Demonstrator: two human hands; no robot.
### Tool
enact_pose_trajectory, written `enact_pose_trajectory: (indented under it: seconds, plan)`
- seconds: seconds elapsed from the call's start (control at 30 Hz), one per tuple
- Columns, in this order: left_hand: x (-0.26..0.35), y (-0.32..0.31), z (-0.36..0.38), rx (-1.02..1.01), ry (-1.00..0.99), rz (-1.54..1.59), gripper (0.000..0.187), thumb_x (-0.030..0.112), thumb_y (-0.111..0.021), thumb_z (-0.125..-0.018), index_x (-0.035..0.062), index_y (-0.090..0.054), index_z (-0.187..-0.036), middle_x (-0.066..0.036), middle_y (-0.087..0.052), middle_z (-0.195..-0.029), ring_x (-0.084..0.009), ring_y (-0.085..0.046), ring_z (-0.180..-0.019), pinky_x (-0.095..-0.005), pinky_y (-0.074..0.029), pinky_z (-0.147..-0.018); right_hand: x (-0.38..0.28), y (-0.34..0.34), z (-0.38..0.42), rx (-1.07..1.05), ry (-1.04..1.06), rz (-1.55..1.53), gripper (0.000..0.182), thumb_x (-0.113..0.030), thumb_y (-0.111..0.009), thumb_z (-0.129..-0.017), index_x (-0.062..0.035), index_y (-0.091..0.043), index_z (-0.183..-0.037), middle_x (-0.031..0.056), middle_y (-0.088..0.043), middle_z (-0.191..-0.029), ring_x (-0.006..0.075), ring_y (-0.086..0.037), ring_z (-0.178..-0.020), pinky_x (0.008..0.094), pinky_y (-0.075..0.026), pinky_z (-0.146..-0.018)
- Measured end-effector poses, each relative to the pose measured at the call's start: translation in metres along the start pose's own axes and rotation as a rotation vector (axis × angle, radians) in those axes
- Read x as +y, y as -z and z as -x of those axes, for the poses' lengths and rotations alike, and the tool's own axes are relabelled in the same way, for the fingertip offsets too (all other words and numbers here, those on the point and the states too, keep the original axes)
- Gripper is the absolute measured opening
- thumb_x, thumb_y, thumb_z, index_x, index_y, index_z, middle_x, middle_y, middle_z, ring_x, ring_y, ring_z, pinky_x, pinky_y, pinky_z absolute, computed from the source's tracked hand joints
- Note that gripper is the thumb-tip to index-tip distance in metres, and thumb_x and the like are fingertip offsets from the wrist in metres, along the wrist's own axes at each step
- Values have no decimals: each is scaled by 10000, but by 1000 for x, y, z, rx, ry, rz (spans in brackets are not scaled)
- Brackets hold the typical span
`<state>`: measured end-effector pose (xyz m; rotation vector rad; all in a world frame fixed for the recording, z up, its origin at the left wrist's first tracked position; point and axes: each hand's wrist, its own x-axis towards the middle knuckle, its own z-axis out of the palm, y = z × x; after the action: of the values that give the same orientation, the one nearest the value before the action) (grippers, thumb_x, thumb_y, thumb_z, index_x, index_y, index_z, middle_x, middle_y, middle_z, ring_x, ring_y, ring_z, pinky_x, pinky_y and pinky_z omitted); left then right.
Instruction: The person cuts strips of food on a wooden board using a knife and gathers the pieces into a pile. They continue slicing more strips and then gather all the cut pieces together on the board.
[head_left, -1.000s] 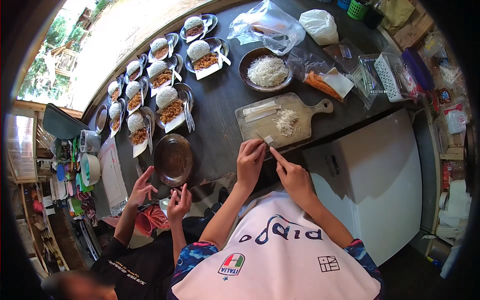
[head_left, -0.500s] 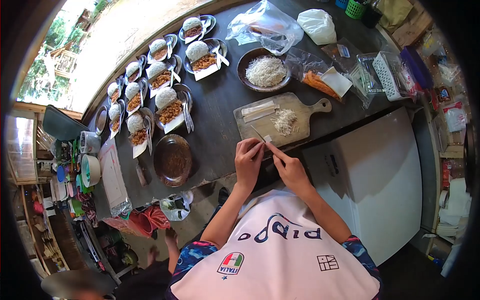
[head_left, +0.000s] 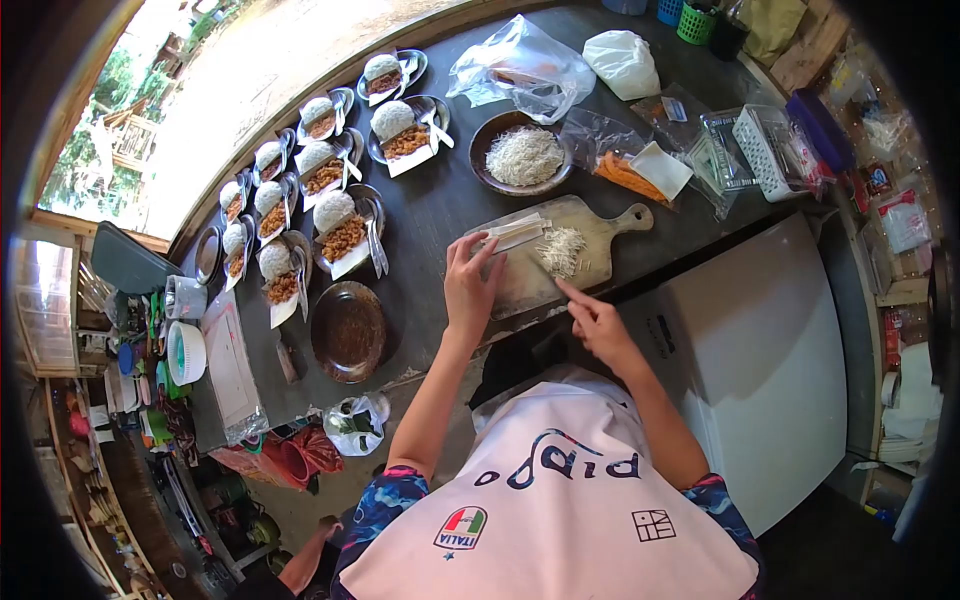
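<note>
Dark, smooth-topped counter [head_left: 430, 275] fills the middle; on it lies a pale wooden paddle-shaped board [head_left: 523, 285], with flat whitish strips [head_left: 517, 233] at its eleven o'clock and cream-coloured slivers [head_left: 563, 250] at its two; the left hand [head_left: 468, 288], at nine, has fingertips at the strips' end, pinching or not I cannot tell; the right hand [head_left: 602, 328], at five, is closed round a thin-bladed grey knife [head_left: 546, 270].

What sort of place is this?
Probably a small food stall or kitchen: many similar rice portions set out along a dark counter, plus a wooden cutting board bearing chopped pale strips.
</note>
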<state>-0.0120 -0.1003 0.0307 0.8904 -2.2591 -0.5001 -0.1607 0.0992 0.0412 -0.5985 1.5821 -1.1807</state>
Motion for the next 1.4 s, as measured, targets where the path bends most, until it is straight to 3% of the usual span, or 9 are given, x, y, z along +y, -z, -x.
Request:
enact_pose_trajectory:
  seconds: [0.4,0.7,0.8,1.1,1.4]
  plan:
    - [-13,-16,-21,-79,-277,-191,176,179,-736,-941,79,-767,-1082,-87,-679,-1259,-307,-621,-1244,-451,-502,-1090,13,-19,24,-25,66,-4,457,-246,-562,-1114,-291,-550,-1569,-44,-406,-696,57,-392,-635,255,-417,-609]
    - [-18,-1,-43,-303,-678,-526,162,179,-712,-938,56,-745,-1037,-58,-692,-1181,-245,-645,-1185,-434,-475,-1145,17,-20,18,-1,150,92,451,-257,-561,-1110,-306,-560,-1559,-8,-437,-658,61,-406,-611,278,-430,-597]
    - [-18,2,-46,-325,-709,-552,173,187,-702,-949,56,-748,-1052,-62,-685,-1180,-250,-644,-1181,-430,-472,-1147,21,-22,18,-12,158,105,452,-257,-564,-1108,-306,-563,-1557,-3,-447,-657,64,-416,-610,281,-440,-600]
    - [-14,-3,-44,-252,-170,-55,141,173,-803,-873,103,-816,-995,-70,-675,-1326,-299,-613,-1264,-442,-504,-1085,21,-12,20,42,165,128,454,-264,-566,-1107,-307,-560,-1559,17,-489,-682,78,-451,-623,284,-468,-629]
    - [-12,-1,-51,-284,-96,-1,162,178,-830,-867,85,-812,-998,-100,-653,-1370,-335,-591,-1288,-443,-503,-1070,24,-9,25,60,169,143,448,-274,-570,-1106,-300,-567,-1553,37,-529,-705,94,-496,-640,300,-496,-658]
